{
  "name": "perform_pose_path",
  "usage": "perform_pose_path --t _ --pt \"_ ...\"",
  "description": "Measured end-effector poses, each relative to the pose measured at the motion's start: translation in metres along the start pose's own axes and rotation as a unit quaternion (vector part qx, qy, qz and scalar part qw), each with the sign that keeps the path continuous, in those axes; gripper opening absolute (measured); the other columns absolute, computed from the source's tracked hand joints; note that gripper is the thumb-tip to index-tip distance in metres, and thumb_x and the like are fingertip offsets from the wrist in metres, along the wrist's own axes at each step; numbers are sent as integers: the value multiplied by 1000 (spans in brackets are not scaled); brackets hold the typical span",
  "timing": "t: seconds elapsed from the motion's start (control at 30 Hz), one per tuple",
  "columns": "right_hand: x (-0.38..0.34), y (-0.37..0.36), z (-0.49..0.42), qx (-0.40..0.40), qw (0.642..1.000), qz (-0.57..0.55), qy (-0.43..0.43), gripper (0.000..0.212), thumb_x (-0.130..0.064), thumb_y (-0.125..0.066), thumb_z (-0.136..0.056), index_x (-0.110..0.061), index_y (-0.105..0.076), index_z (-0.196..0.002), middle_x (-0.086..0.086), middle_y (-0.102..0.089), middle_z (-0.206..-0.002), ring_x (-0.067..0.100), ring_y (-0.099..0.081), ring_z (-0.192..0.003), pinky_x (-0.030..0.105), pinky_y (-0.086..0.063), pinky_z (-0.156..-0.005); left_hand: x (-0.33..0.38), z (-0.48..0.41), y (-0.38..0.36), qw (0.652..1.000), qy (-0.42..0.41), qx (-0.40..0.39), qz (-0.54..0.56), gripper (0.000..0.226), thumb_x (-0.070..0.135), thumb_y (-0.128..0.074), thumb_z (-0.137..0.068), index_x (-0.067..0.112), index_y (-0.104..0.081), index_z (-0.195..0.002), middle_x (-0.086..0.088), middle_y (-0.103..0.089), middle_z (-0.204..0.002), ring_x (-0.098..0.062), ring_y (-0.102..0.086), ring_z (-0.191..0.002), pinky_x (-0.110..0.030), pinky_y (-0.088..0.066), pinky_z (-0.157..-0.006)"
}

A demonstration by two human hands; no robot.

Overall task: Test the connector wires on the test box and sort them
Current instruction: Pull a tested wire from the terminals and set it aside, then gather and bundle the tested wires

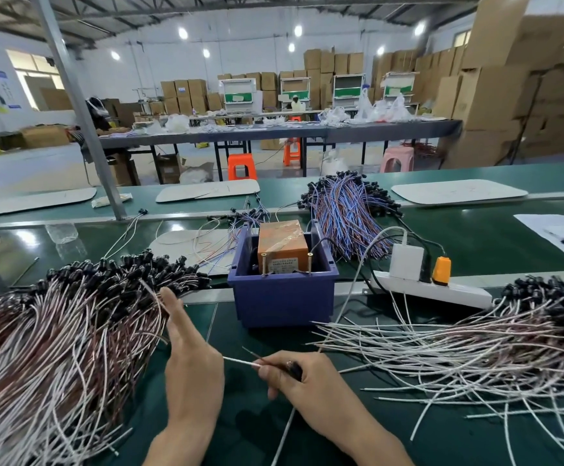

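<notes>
1. A green tabletop [240,422] runs across a warehouse room stacked with cardboard boxes [495,95].
2. The orange test box [282,245] sits in a blue bin [284,297] at 12 o'clock from the hands; a power strip [442,290] lies at 2 o'clock.
3. The left wire pile [55,331] lies at 9 o'clock, the right wire pile [475,348] at 3 o'clock.
4. The left hand [189,364] has straight fingers [173,311] touching the left wire pile.
5. The right hand [294,375] curls round one connector wire [240,361], whose white end points to 9 o'clock.

Centre frame: matt blue plastic bin [284,301], test box [282,245] under glossy clear tape; glossy green belt [475,238] behind.
</notes>
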State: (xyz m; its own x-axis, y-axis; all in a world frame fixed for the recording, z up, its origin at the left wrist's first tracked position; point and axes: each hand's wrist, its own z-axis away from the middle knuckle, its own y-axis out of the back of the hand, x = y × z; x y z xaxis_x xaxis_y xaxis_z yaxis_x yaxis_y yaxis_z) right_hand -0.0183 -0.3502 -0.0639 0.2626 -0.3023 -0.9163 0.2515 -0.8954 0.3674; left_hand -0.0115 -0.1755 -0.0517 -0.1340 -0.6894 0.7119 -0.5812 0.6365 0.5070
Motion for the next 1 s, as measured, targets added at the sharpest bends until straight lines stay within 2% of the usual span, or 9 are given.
perform_pose_path --t 0.07,0.23,0.37,0.57,0.67,0.77,0.83,0.9,1.0 --pt "0 0 0 -6 1000 -12 -5 16 -44 -63 -97 -36 -75 -105 -9 -75 -78 -2 -50 -62 16 -40 -62 -4 -1 -2 998 -38 -4 -50 106 -11 -39 -91 43 30 -149 -22 -28 -160 -26 -57 -59 -34 -43 -51" --pt "1 5 -3 12 999 -46 -19 16 -40 -61 -99 -35 -74 -106 -12 -77 -84 -5 -63 -83 9 -41 -77 -15 -2 -11 975 -83 -108 -174 77 4 -33 -95 14 12 -158 -27 -47 -143 -41 -67 -86 -38 -49 -67" --pt "4 9 -5 45 996 -62 -34 15 -38 -59 -101 -38 -73 -106 -11 -77 -85 -1 -66 -93 11 -43 -86 -11 0 -11 978 -91 -136 -130 114 -8 -48 -83 42 28 -151 -13 -53 -139 -18 -48 -44 -28 -36 -42" --pt "4 10 -5 43 997 -45 -38 15 -46 -57 -100 -49 -71 -104 -9 -75 -80 -3 -60 -73 14 -45 -75 -9 -4 -14 939 -85 -232 -239 113 1 -45 -86 51 41 -139 -12 -26 -152 -28 -62 -66 -32 -45 -56" --pt "3 10 -6 63 995 -65 -41 21 -50 -55 -99 -43 -73 -107 -17 -76 -94 -2 -67 -95 13 -47 -87 -5 -3 -10 916 -137 -278 -255 96 4 -45 -83 50 1 -153 2 -29 -149 -26 -65 -83 -32 -48 -64" --pt "2 12 -7 106 986 -122 -31 26 -51 -57 -93 -39 -76 -106 -20 -75 -103 -3 -67 -103 11 -47 -88 2 1 -4 907 -194 -309 -209 54 7 -45 -82 40 -48 -125 14 -40 -123 -23 -59 -87 -34 -45 -66" --pt "1 11 -7 123 981 -148 -24 24 -50 -60 -90 -40 -78 -103 -17 -76 -104 -3 -67 -104 8 -46 -87 9 4 -4 887 -207 -353 -217 37 17 -36 -83 31 -53 -113 11 -44 -119 -23 -56 -94 -34 -42 -71" --pt "0 10 -8 125 977 -169 -20 21 -47 -62 -89 -44 -78 -102 -14 -77 -103 0 -68 -104 9 -47 -87 14 7 -6 857 -213 -397 -250 45 28 -24 -79 30 -54 -112 8 -47 -119 -22 -55 -98 -36 -43 -78" --pt "-2 9 -8 93 976 -196 -23 22 -44 -62 -89 -41 -77 -105 -5 -78 -104 -3 -71 -87 10 -51 -74 15 8 -8 865 -193 -395 -241 35 27 -25 -82 31 -53 -103 10 -49 -119 -19 -55 -96 -34 -42 -77"
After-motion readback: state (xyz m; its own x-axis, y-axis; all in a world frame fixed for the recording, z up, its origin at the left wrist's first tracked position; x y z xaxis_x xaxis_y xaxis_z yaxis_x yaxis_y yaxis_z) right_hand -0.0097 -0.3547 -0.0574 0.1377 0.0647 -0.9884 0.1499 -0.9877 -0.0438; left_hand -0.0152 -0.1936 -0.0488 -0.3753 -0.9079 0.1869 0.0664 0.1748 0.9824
